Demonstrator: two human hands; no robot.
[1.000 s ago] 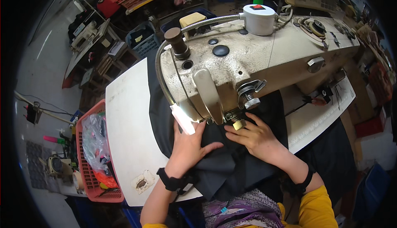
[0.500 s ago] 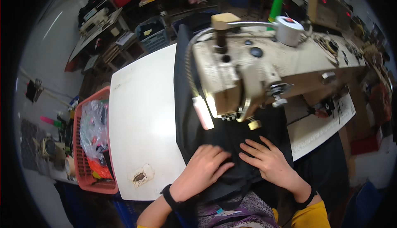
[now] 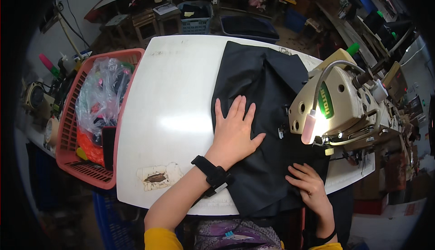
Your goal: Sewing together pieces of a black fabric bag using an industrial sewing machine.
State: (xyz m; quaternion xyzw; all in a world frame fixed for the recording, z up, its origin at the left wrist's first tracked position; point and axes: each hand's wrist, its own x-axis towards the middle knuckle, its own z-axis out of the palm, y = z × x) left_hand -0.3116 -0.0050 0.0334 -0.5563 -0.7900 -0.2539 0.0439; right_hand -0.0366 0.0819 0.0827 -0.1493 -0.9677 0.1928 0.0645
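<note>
Head cam: black fabric lies smooth but creased across the white table, left hand flat, right hand pressing its edge, neither gripping.

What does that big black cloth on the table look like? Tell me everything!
The black cloth looks like thin, matte fabric, folded in overlapping layers. It lies flat on the white table, reaching under the sewing machine and over the near edge. The left hand presses flat on it; the right hand rests on its lower corner.
</note>
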